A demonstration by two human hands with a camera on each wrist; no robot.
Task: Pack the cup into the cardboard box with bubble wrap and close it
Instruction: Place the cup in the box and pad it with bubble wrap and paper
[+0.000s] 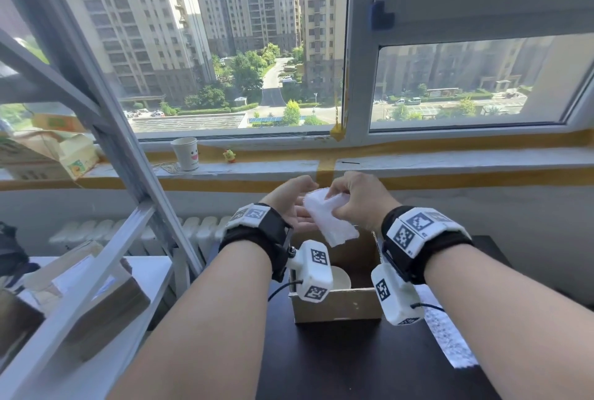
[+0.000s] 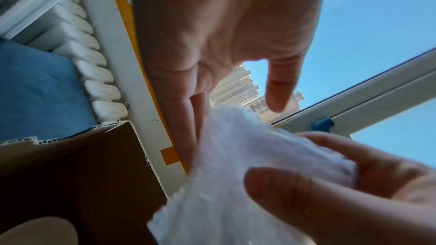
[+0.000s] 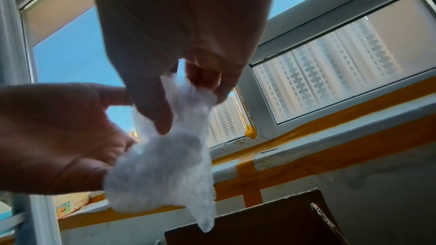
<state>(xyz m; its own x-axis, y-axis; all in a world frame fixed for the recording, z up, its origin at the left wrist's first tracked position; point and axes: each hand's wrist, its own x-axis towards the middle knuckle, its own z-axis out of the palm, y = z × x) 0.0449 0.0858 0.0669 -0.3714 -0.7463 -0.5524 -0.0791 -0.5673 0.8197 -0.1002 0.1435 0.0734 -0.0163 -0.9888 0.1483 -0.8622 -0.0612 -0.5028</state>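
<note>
Up above the cardboard box (image 1: 337,305), right hand (image 1: 355,199) fingers pinch bubble wrap (image 1: 328,218) against flat left hand (image 1: 294,203)

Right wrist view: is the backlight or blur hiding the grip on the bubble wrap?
Right wrist view: the bright window leaves the right hand in shadow and motion-smeared, yet its fingers visibly pinch the bubble wrap. Left wrist view: the wrap is soft and blurred. Head view: evenly lit, window frames bowed by the wide lens.

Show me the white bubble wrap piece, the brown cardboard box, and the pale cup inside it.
White bubble wrap piece (image 1: 334,223): head view, lower half.
Brown cardboard box (image 1: 337,305): head view, near wall.
Pale cup (image 1: 341,278): head view, rim.
</note>
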